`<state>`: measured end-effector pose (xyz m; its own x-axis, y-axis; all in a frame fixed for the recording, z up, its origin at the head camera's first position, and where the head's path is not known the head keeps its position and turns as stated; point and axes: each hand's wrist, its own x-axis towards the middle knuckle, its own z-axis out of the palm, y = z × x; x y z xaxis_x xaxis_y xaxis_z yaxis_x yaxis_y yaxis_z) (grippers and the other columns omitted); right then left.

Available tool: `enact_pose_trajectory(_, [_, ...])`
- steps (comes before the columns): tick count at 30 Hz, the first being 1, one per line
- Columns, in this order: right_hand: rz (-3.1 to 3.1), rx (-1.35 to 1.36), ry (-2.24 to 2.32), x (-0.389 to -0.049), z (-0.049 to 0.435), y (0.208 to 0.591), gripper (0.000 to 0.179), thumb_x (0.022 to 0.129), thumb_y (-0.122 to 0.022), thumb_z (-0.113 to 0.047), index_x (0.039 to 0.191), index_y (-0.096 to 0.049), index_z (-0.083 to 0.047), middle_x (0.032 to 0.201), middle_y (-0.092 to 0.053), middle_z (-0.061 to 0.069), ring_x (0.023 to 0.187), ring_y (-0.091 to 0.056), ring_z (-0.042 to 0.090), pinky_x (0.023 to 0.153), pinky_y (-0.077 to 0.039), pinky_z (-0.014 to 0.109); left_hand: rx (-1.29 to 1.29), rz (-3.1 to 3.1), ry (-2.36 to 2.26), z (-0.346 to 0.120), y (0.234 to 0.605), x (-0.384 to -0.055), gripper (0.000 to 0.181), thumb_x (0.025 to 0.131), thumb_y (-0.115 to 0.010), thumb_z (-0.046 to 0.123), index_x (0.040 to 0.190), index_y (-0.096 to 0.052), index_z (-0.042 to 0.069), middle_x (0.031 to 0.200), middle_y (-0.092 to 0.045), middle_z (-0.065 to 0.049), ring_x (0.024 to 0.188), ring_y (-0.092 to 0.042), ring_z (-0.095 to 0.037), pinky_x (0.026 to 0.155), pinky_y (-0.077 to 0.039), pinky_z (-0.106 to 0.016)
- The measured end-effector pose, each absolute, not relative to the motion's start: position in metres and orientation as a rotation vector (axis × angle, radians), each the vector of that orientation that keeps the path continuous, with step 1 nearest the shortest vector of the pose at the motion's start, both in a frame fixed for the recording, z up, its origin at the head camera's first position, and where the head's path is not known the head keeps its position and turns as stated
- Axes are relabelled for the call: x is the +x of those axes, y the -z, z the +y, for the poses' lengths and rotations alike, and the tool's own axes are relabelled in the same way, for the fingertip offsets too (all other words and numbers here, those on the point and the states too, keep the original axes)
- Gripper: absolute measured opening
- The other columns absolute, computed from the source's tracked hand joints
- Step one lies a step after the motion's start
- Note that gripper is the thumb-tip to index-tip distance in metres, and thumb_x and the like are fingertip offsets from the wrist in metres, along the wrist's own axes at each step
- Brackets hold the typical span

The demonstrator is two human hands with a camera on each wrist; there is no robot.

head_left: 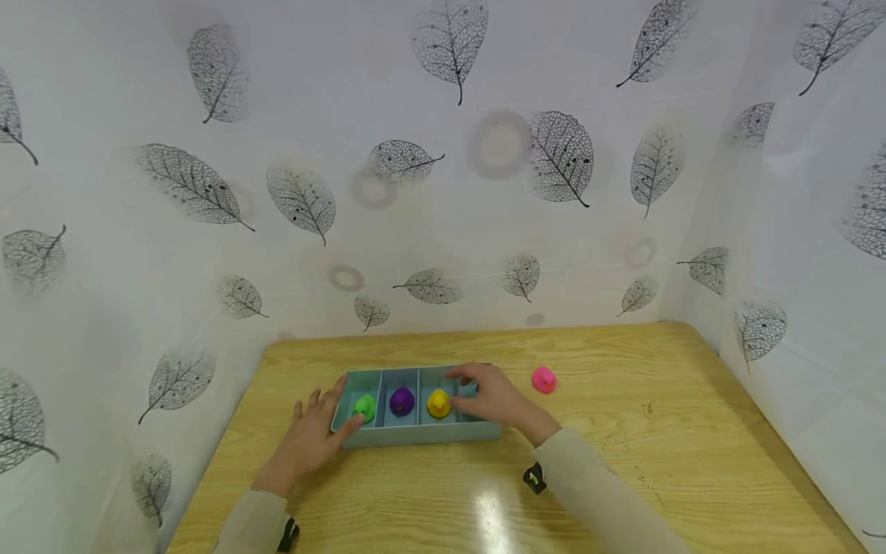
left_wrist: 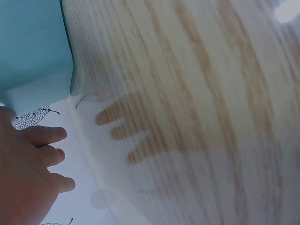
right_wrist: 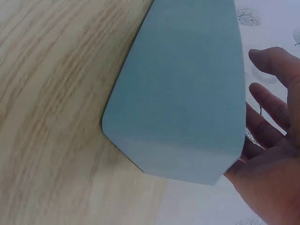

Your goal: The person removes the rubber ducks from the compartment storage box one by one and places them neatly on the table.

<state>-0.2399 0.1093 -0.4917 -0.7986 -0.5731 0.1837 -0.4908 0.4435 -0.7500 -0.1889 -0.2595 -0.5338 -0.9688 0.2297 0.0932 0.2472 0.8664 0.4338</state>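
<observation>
A long blue-grey tray (head_left: 422, 435) with divided compartments lies on the table. Toy ducks sit in it: green (head_left: 364, 408) at the left end, purple (head_left: 401, 402) beside it, then yellow (head_left: 438, 403). My left hand (head_left: 314, 431) rests at the tray's left end, thumb reaching over the front rim by the green duck, other fingers spread outside. Over the right end hovers my right hand (head_left: 487, 394), thumb and index finger apart just right of the yellow duck; it hides part of the rightmost compartment. The right wrist view shows its bent fingers (right_wrist: 269, 110) behind the tray wall.
A pink toy duck (head_left: 544, 379) sits on the wooden table (head_left: 623, 431), right of the tray. A white leaf-patterned sheet (head_left: 443, 223) rises behind the table and along both sides. Black straps or clips (head_left: 534, 478) hang by the sleeves.
</observation>
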Motion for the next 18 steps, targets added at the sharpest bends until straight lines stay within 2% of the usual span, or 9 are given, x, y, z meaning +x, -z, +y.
enact_pose_trajectory(11, [2.612, -0.904, 1.208, -0.237, 0.102, 0.499, 0.049, 0.094, -0.078, -0.019, 0.138, -0.065, -0.002, 0.139, -0.068, 0.014, 0.123, -0.065, 0.038, 0.105, -0.055, 0.055, -0.38, -2.998, 0.7, -0.257, 0.527, -0.186, 0.083, 0.107, -0.052, 0.053, 0.17, -0.016, 0.013, 0.169, -0.035, -0.022, 0.151, -0.027, -0.064, 0.116, -0.01, -0.086])
enact_pose_trajectory(18, [2.629, -0.925, 1.155, -0.24, 0.098, 0.501, 0.05, 0.092, -0.079, -0.018, 0.138, -0.066, -0.002, 0.139, -0.068, 0.014, 0.124, -0.065, 0.036, 0.107, -0.054, 0.055, -0.379, -2.998, 0.71, -0.256, 0.527, -0.186, 0.083, 0.107, -0.052, 0.053, 0.171, -0.016, 0.013, 0.169, -0.035, -0.022, 0.151, -0.026, -0.063, 0.116, -0.01, -0.086])
